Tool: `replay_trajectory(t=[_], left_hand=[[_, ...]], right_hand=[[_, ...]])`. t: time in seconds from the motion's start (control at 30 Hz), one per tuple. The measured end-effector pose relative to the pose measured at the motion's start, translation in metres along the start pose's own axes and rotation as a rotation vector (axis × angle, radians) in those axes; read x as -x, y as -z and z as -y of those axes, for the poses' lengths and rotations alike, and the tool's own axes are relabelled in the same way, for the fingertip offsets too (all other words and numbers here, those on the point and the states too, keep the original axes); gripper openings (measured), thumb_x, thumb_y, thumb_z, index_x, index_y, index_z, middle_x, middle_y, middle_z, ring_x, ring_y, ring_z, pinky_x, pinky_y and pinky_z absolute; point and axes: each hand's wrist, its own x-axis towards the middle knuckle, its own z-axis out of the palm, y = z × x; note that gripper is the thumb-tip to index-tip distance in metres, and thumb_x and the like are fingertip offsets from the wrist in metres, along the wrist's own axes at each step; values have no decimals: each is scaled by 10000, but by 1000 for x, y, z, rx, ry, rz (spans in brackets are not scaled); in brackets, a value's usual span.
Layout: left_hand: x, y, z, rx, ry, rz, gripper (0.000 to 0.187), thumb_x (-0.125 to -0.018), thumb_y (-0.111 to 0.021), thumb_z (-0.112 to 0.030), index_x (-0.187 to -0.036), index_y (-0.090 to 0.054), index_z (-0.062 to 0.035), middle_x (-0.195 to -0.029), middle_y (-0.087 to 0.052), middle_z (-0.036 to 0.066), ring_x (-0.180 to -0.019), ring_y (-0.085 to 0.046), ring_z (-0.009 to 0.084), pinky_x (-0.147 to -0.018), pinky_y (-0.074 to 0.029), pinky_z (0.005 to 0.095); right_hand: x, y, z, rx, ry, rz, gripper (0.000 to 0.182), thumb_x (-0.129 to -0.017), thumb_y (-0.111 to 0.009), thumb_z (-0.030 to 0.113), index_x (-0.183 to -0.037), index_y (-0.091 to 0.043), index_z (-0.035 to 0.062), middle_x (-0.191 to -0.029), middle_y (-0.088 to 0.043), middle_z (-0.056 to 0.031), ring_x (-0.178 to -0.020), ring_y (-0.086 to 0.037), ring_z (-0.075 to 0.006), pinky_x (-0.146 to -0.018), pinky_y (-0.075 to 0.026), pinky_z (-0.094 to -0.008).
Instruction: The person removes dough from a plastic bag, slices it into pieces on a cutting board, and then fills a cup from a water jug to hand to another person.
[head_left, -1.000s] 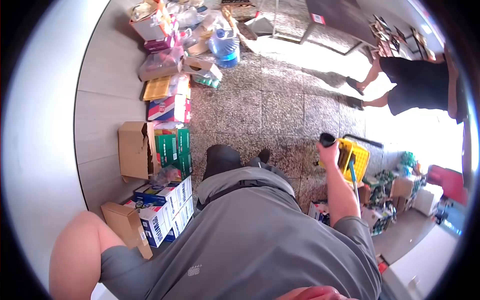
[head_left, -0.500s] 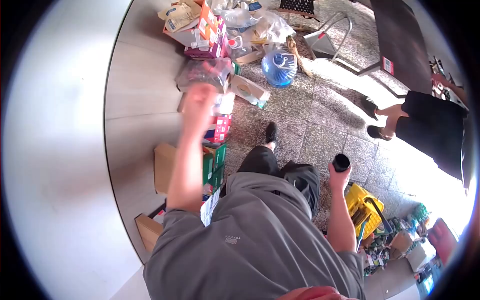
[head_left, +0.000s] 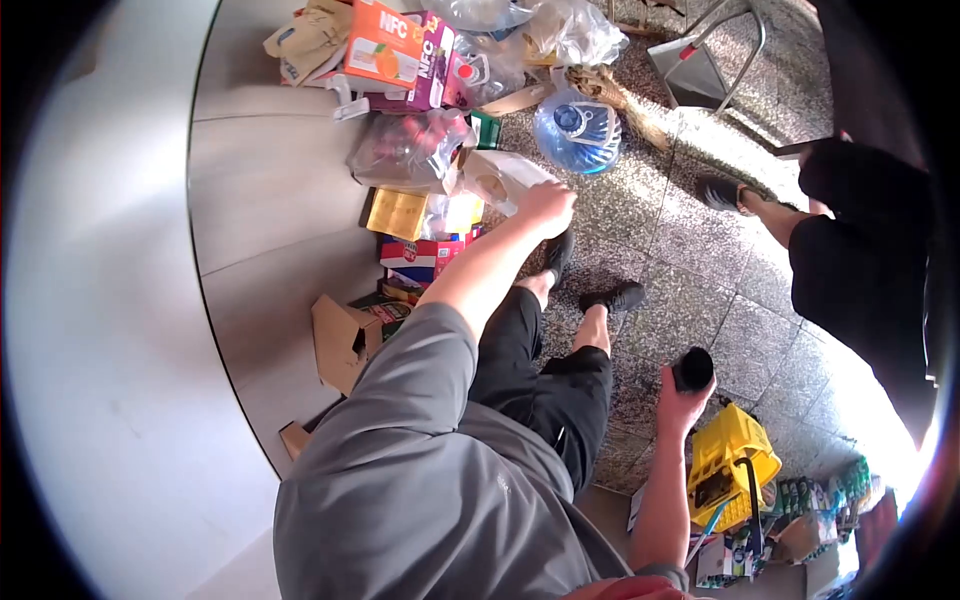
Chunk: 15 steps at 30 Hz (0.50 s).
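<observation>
My right hand is wrapped round a black cylinder shaped like a cup, its dark round end facing up. My left hand reaches forward with curled fingers. It overlaps the edge of a white and brown cardboard box on the floor. Whether it touches the box, or has anything inside the fingers, is hidden. Just beyond that hand stands a large blue water jug.
Along the wall at left are a clear plastic bag, an orange NFC carton and an open cardboard box. A yellow basket sits at lower right. Another person stands at right, near a metal-framed stool.
My left hand has swung from the boxes by the wall rightward, to beside the white and brown box. My right hand has lowered slightly, still round the black cylinder. The other person has shifted their stance.
</observation>
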Motion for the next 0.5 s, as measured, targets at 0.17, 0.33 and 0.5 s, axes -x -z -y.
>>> replay_trajectory(t=[0.17, 0.33, 0.5], left_hand=[[-111, -19, -15, -696, -542, 176, 368, -966, -449, -238, -1256, -579, -51, -1468, -442, 155, -1409, -337, 278, -1166, -277, 423], [-178, -4, 6, -1103, -644, 218, 407, -957, -430, -300, -1257, -586, -73, -1446, -474, 115, -1434, -300, 272, -1180, -238, 514], [-202, -21, 53, -1055, -976, -203, 150, -839, -570, -236, -893, -662, -130, -1014, -611, 13, -1155, -493, 225, -931, -410, 431]], right_hand=[[5, -46, -76, -434, -170, -102, 708, -729, -820, 56, -1327, -444, 0, -1208, -565, -113, -1062, -582, -212, -922, -500, -332], [50, -94, -87, -436, -345, -122, 583, -779, -770, 68, -1284, -489, -12, -1111, -585, -79, -972, -563, -172, -883, -465, -305], [72, -136, -57, -535, -403, -111, 612, -771, -770, 13, -1291, -447, -3, -1113, -578, -92, -975, -583, -170, -869, -493, -302]])
